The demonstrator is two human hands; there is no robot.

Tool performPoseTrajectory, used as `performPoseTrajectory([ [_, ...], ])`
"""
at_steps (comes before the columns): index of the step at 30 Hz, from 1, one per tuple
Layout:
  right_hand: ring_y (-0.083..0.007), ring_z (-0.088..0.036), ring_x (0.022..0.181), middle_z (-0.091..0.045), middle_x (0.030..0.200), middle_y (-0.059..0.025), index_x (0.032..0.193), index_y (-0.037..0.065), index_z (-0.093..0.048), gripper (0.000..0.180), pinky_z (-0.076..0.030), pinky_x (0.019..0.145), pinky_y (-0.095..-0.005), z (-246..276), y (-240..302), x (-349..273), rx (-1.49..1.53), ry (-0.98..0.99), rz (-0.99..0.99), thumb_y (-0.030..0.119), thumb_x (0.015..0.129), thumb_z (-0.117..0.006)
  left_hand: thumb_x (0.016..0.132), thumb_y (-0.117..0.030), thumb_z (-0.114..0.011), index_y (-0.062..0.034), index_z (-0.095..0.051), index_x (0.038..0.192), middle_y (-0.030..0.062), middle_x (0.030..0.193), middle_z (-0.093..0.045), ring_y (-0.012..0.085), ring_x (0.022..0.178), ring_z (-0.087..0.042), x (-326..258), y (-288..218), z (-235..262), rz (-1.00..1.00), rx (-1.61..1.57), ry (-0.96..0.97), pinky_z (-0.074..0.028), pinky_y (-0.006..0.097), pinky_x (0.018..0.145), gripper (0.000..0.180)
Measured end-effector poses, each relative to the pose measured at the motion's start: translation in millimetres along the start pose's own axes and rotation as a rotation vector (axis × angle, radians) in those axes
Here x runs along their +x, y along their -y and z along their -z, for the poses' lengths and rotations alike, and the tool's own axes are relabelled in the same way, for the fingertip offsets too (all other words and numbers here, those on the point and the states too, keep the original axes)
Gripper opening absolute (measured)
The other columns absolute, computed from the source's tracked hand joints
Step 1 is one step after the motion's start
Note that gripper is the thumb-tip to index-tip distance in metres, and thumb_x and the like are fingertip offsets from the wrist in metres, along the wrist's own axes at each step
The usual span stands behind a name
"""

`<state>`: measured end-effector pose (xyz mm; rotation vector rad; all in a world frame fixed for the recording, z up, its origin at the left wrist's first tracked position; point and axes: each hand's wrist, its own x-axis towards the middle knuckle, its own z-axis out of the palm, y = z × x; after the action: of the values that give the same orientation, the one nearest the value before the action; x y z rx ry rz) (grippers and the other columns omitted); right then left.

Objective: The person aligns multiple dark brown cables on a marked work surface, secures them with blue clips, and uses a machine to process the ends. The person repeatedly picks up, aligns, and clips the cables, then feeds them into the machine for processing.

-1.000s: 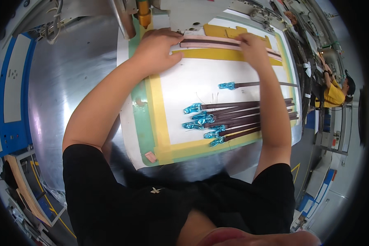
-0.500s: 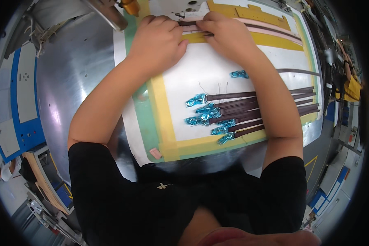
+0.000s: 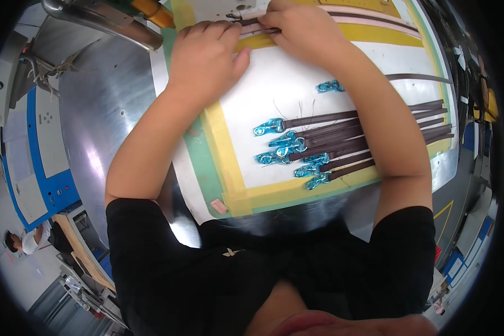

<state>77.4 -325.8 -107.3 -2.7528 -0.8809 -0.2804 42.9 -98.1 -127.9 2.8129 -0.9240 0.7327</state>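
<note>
At the top of the white board, a dark brown strap lies along a pale pink strip. My right hand pinches this strap between thumb and fingers. Close by on the left, my left hand bends its fingers down over the strap's left end, with the thumb held apart; its fingertips are partly hidden. Nearer me lie several finished-looking brown straps with metal clasps in blue film. One more strap with a blue-wrapped clasp lies apart, partly behind my right forearm.
Yellow and green tape borders the white board, which rests on a shiny metal table. A metal cylinder and an orange part hang over the upper left. A small pink block sits at the near left corner.
My view has shifted, so the board's far edge sits higher and the machine part shows more. My hands stay at the strap, with the right one slightly closer to the left.
</note>
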Motion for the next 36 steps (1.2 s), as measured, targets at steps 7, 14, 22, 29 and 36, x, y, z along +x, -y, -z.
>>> performPoseTrajectory([
  [7, -0.0352, -0.073, 0.087, -0.071, 0.099, -0.0150, 0.094, 0.005, -0.078, 0.018, -0.059, 0.078, -0.0470, 0.1, 0.3, 0.5, -0.012, 0.008, -0.002, 0.016, 0.087, -0.065, 0.092, -0.037, -0.073, -0.0113, -0.074, 0.128, 0.0067, 0.126, -0.073, 0.0310, 0.111, -0.069, 0.4, 0.3, -0.2, 0.043, 0.009, 0.077, -0.051, 0.049, 0.100, 0.045],
  [14, -0.0299, -0.072, 0.099, -0.071, 0.107, -0.0068, 0.107, 0.011, -0.081, 0.023, -0.059, 0.086, -0.0432, -16.6, -8.4, -3.6, -0.031, -0.086, 0.033, 0.012, 0.089, -0.067, 0.095, -0.036, -0.069, -0.0091, -0.071, 0.133, 0.0115, 0.132, -0.069, 0.0317, 0.111, -0.069, 3.2, -3.5, 1.6, 0.103, -0.024, 0.172, -0.051, 0.049, 0.099, 0.046],
  [22, -0.0297, -0.072, 0.099, -0.071, 0.106, -0.0065, 0.108, 0.012, -0.082, 0.025, -0.059, 0.085, -0.0433, -7.2, -1.9, -5.3, -0.021, -0.029, -0.006, 0.011, 0.088, -0.066, 0.097, -0.035, -0.067, -0.0084, -0.070, 0.132, 0.0109, 0.131, -0.068, 0.0308, 0.114, -0.068, 1.8, -6.1, 4.6, 0.114, -0.015, 0.178, -0.052, 0.049, 0.098, 0.045],
  [29, -0.0298, -0.072, 0.099, -0.070, 0.107, -0.0064, 0.109, 0.012, -0.081, 0.026, -0.059, 0.085, -0.0437, -7.6, -2.7, -6.4, -0.030, -0.028, 0.009, 0.011, 0.088, -0.066, 0.096, -0.034, -0.068, -0.0067, -0.070, 0.131, 0.0111, 0.129, -0.068, 0.0302, 0.118, -0.066, 5.4, -8.9, 5.5, 0.132, -0.014, 0.217, -0.052, 0.049, 0.099, 0.045],
  [36, -0.0299, -0.072, 0.100, -0.071, 0.108, -0.0066, 0.111, 0.012, -0.081, 0.027, -0.059, 0.086, -0.0435, -7.1, -2.2, -7.7, -0.017, -0.039, -0.004, 0.010, 0.088, -0.068, 0.096, -0.033, -0.068, -0.0052, -0.070, 0.130, 0.0128, 0.128, -0.068, 0.0331, 0.110, -0.069, 3.1, -7.0, 3.0, 0.105, -0.066, 0.167, -0.054, 0.046, 0.098, 0.044],
])
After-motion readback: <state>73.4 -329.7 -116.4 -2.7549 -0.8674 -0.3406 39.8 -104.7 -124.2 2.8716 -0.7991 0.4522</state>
